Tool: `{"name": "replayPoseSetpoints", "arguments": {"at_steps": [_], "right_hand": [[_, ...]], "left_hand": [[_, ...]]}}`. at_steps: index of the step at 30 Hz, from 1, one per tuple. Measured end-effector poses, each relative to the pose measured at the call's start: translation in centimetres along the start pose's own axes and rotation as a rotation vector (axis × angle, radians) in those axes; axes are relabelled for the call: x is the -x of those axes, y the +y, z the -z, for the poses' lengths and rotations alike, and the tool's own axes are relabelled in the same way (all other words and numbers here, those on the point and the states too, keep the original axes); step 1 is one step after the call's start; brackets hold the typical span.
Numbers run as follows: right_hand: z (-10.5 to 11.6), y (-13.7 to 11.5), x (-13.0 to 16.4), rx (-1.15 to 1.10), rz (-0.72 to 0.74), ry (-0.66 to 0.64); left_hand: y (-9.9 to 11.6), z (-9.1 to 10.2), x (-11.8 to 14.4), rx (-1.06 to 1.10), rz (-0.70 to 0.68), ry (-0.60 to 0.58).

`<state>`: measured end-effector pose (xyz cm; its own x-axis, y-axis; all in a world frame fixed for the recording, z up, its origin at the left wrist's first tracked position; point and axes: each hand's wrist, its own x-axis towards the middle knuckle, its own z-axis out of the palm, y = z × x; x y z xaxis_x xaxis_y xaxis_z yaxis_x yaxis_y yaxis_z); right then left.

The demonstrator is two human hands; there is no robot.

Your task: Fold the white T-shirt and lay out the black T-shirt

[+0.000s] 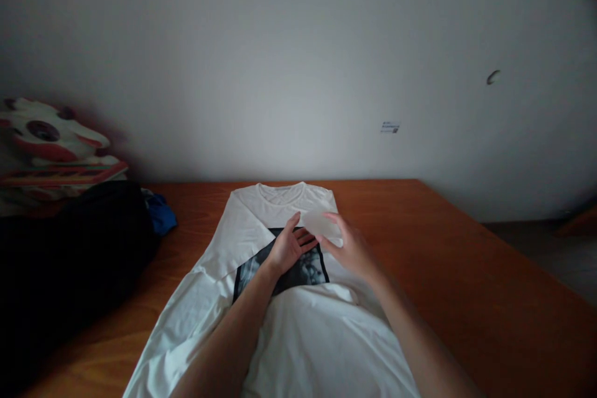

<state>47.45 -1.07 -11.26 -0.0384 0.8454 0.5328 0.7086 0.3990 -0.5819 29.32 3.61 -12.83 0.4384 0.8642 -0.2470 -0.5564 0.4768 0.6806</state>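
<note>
We have a white T-shirt (pixel 303 317) spread front up on the tabletop (pixel 448 273), its neckline (pixel 280 196) at the far end. Our judgement is that the step in hand is arranging its upper part: sleeve fabric (pixel 247 227) slants over the left edge of the chest print (pixel 303 270). The next move seems to call for a light hold on thin cloth and a smoothing of the near folds.

Our left hand (pixel 286 250) is over the print, palm turned up, thumb and fingers spread. Our right hand (pixel 352 249) curves thumb and fingers around a pale, blurred piece (pixel 319 224), perhaps sleeve fabric; we cannot tell whether it is pinched.

The shirt looks soft and matte, with a rounded neckline and loose, rumpled folds toward us. The print is a dark-bordered panel in greys, partly hidden by hand and cloth. Beneath lies smooth, reddish-brown wood. To the left we see a black, shapeless heap (pixel 79 261), a crumpled blue item (pixel 161 214) beside it, and a rounded cow-like plush toy (pixel 51 134) behind. The plain pale wall (pixel 280 74) carries a small label (pixel 390 127).
</note>
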Motion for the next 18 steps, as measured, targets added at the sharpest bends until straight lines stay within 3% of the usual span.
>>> {"name": "replayPoseSetpoints", "arguments": {"at_steps": [2,7,18], "right_hand": [[0.6,-0.5,1.3,0.159,0.053,-0.019],[1.0,1.2,4.0,0.425,-0.075,-0.004],[1.3,2.7,5.3,0.347,-0.105,-0.006]], "left_hand": [[-0.1,0.0,-0.1,-0.022,-0.005,0.014],[-0.6,0.0,-0.5,-0.046,-0.007,0.034],[0.3,-0.3,-0.5,0.123,-0.129,0.031]]}}
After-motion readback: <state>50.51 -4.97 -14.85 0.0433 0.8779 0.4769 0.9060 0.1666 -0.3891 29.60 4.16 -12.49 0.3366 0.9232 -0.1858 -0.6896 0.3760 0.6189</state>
